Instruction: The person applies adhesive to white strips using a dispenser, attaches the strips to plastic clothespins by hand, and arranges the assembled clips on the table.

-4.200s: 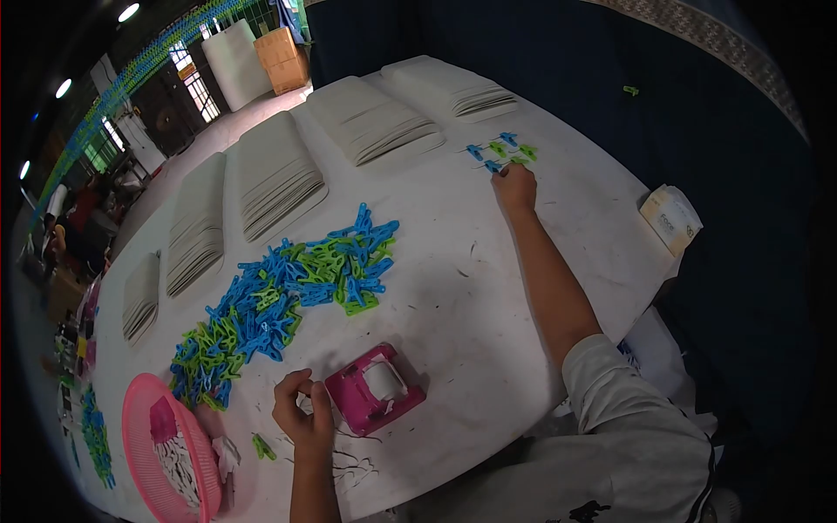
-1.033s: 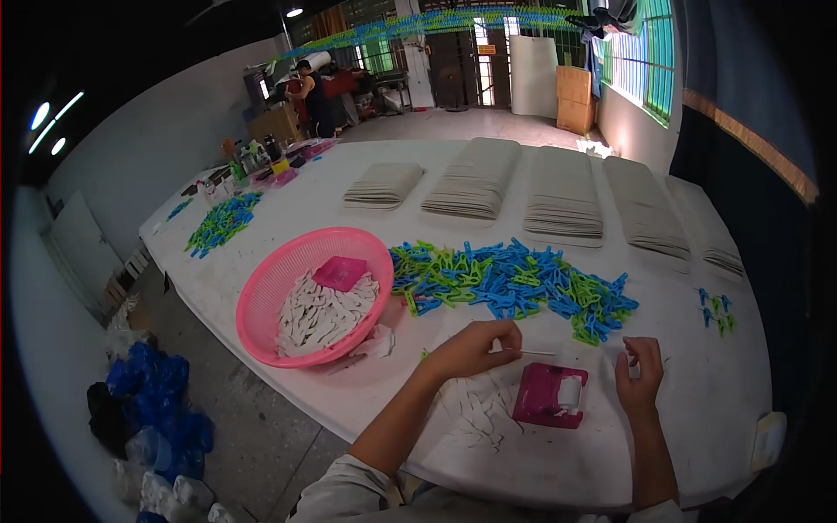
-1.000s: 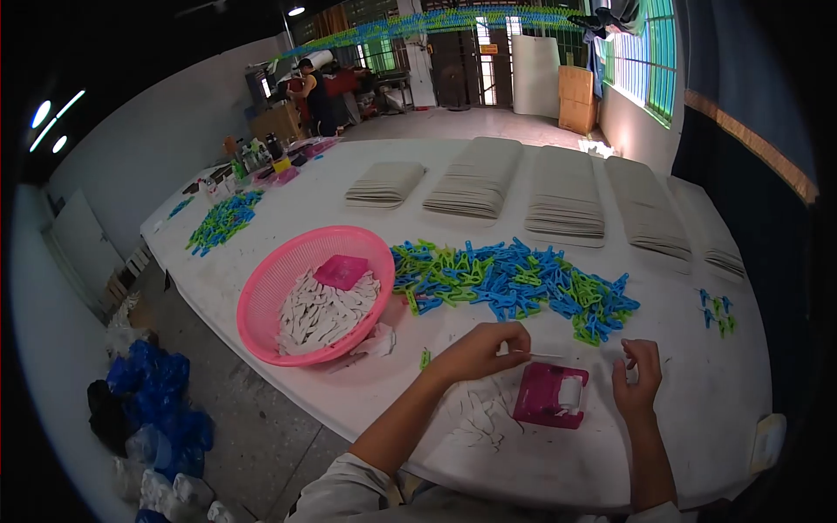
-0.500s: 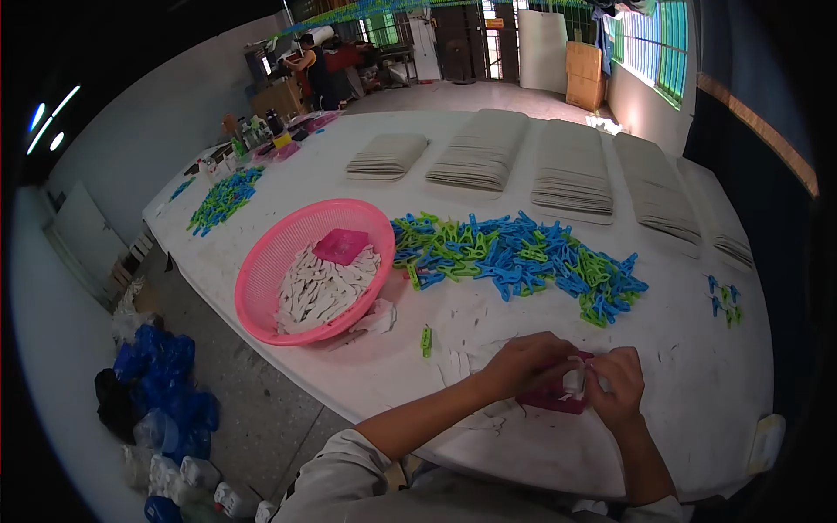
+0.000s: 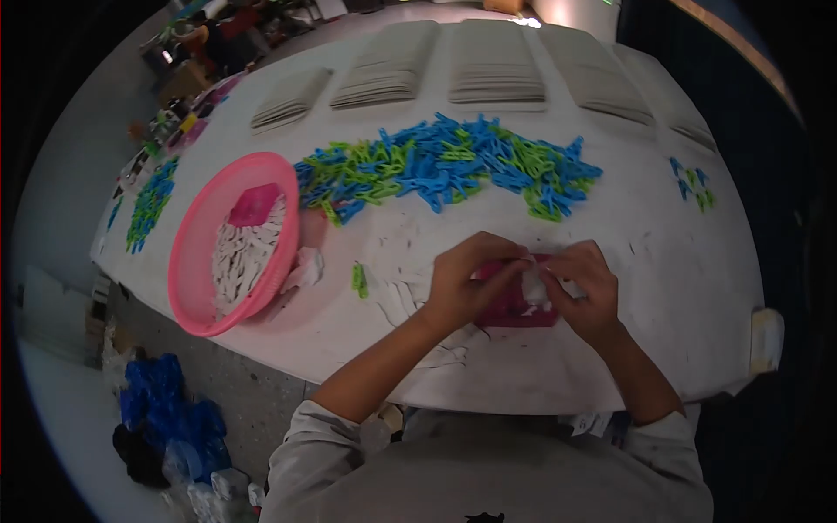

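My left hand [image 5: 466,277] and my right hand [image 5: 588,288] meet over a small magenta tray [image 5: 514,319]. Fingertips of both pinch a small thin white piece [image 5: 534,284], whose material I cannot make out. White bits lie in the tray below it, partly hidden by my fingers. Just left of my left hand, thin white strips [image 5: 399,301] are spread on the table. A green clothespin [image 5: 359,281] lies alone beyond them.
A pink basket [image 5: 187,253] at the left holds many white pieces and a magenta tray [image 5: 255,205]. Behind my hands lies a long heap of blue and green clothespins [image 5: 445,161]. Stacks of grey sheets [image 5: 497,65] line the far side. Blue bags [image 5: 166,401] lie on the floor.
The view has tilted downward, so the table sits higher in the picture. My left hand has shifted from above the tray's edge, and its fingertips now meet the right hand's at the white piece.
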Motion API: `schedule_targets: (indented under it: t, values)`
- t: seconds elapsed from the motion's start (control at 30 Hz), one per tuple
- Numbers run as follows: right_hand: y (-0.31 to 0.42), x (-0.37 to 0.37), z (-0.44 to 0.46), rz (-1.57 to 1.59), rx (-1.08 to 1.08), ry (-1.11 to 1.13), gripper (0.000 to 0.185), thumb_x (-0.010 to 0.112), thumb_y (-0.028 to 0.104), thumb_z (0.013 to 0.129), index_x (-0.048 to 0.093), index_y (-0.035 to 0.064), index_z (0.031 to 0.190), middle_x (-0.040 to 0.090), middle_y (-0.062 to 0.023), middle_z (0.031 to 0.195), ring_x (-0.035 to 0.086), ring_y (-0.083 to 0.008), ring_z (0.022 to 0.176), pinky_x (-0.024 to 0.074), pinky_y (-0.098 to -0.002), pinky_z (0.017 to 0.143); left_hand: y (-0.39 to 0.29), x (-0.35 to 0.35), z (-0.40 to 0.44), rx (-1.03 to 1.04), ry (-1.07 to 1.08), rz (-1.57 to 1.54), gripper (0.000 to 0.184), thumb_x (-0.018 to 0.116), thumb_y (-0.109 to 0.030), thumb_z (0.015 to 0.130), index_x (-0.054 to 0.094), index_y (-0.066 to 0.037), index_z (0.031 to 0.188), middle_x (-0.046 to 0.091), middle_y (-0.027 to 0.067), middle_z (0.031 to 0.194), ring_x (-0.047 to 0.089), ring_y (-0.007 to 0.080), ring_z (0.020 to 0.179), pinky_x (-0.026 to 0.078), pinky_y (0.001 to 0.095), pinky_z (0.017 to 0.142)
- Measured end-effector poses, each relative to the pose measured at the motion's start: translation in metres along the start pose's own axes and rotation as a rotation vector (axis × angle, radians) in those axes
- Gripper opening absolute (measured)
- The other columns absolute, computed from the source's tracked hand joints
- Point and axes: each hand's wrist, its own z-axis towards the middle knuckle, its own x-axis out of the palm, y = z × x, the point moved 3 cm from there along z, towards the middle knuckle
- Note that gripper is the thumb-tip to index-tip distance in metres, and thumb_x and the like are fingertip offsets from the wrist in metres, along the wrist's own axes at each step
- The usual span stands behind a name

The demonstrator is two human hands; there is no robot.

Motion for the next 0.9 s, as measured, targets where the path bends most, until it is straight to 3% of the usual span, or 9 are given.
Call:
schedule_targets:
  t: [0.33,0.4,0.9]
  values:
    - [-0.014,-0.003,-0.006,0.095,0.099,-0.010,0.026,0.072,-0.008,0.076,0.071,0.0073,0.097,0.063,-0.0047,0.094,0.061,-0.0186,0.086,0.0545,-0.0292,0.063,0.002,0.003,0.000,0.005,0.121,-0.010,0.031,0.072,0.012,0.078,0.064,0.004,0.107,0.066,0.0138,0.103,0.067,0.0198,0.094,0.055,0.0292,0.081]
    - [-0.016,-0.002,-0.006,0.099,0.119,0.003,0.027,0.071,-0.009,0.077,0.071,0.0073,0.098,0.063,-0.0047,0.095,0.061,-0.0179,0.087,0.0548,-0.0286,0.063,0.003,0.005,0.002,-0.020,0.030,-0.038,0.022,0.075,0.000,0.080,0.069,-0.004,0.100,0.070,0.0103,0.096,0.070,0.0223,0.085,0.056,0.0302,0.073]
    - [-0.023,0.000,-0.008,0.118,0.179,0.133,0.026,0.072,-0.006,0.078,0.072,0.0083,0.099,0.062,-0.0043,0.097,0.061,-0.0171,0.088,0.0542,-0.0282,0.063,0.020,0.007,-0.002,-0.091,0.071,-0.027,0.023,0.075,0.000,0.081,0.068,-0.004,0.103,0.070,0.0086,0.100,0.070,0.0210,0.086,0.055,0.0292,0.074]
